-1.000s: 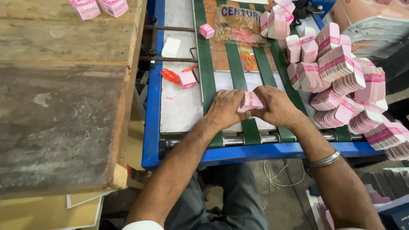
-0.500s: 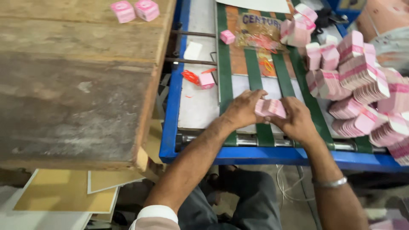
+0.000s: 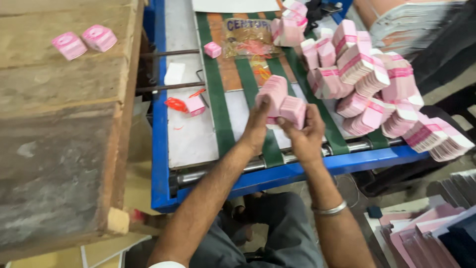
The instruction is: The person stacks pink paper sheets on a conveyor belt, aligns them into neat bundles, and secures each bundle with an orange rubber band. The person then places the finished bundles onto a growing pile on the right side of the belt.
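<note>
Head view, left hand [image 3: 256, 125], right hand [image 3: 306, 135] gripping pink stack [image 3: 280, 100]

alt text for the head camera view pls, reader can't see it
Two bare hands, left hand and right hand, hold a stack of pink flat cartons above a blue-framed conveyor with green belts. Banded pink bundles pile up to the right; a wooden bench stands left.
</note>
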